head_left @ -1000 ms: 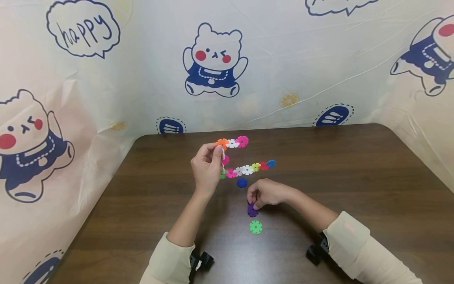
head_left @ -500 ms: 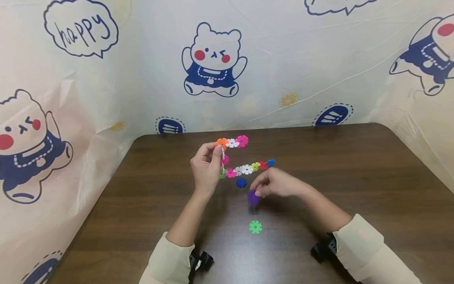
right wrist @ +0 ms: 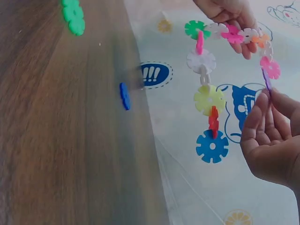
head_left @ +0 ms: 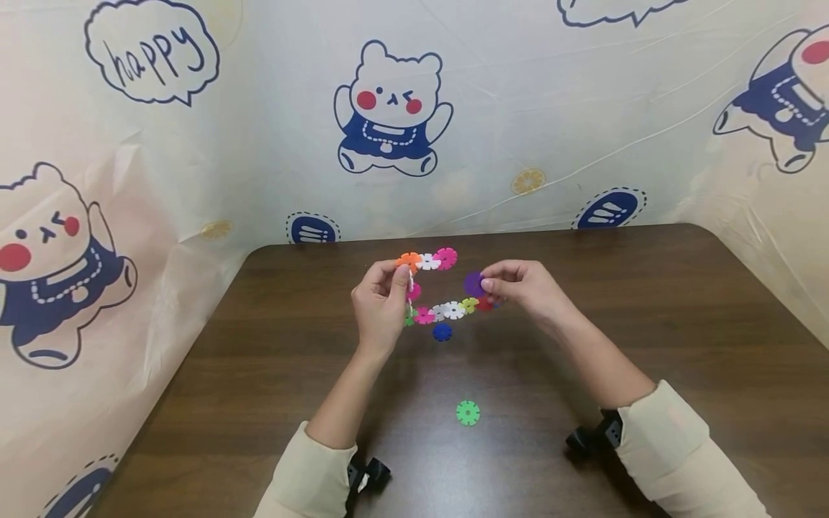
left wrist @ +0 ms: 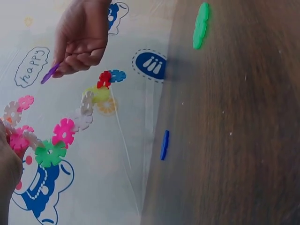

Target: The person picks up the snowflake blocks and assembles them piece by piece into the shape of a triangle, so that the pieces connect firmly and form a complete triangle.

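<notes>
Fingertips (head_left: 487, 285) of the right hand (head_left: 518, 288) pinch a purple disc (head_left: 473, 283) at frame centre, just right of the snowflake chain (head_left: 447, 311) gripped in the left hand (head_left: 378, 306). Misaligned slots could pop the dangling chain apart.

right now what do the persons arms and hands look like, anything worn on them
Both hands, the left hand and the right hand, are bare, with no gloves. Each arm wears a long cream sleeve pushed back from the wrist. A small black device is strapped under the left wrist, and another black device under the right.
</notes>
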Demonstrator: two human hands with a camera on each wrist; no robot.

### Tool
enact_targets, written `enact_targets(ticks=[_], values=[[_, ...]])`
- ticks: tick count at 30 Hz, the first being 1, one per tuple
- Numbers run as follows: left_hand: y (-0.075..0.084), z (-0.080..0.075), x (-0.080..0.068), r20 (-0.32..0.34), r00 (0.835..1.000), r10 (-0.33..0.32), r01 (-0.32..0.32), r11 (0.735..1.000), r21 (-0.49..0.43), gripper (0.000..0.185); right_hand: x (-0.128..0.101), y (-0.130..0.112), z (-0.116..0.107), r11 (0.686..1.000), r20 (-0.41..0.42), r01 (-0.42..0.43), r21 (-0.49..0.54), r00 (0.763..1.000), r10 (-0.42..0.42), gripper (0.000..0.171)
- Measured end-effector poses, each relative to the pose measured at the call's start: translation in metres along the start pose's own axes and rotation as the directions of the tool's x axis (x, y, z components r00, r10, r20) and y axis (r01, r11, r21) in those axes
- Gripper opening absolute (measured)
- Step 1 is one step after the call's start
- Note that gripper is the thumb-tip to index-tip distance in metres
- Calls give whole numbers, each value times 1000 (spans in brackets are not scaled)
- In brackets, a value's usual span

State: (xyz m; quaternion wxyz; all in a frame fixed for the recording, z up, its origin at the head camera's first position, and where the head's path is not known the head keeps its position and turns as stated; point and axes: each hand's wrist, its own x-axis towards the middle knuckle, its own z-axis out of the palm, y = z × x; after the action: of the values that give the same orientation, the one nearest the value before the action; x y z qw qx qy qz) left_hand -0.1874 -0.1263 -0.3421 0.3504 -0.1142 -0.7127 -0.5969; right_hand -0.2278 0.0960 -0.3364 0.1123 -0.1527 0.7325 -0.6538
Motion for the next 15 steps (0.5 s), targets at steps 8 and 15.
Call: enact_targets(ticks=[8,15], values=[[-1,3,-1,15,1000,13,-13,1000,-10,19,3,-5,4,943,-68,-11,333,997,36,13],[0,4,-2,20,1000,16,-16,1000,-5,18,5,-8,7,890,-63,-39,454,995,76,15]])
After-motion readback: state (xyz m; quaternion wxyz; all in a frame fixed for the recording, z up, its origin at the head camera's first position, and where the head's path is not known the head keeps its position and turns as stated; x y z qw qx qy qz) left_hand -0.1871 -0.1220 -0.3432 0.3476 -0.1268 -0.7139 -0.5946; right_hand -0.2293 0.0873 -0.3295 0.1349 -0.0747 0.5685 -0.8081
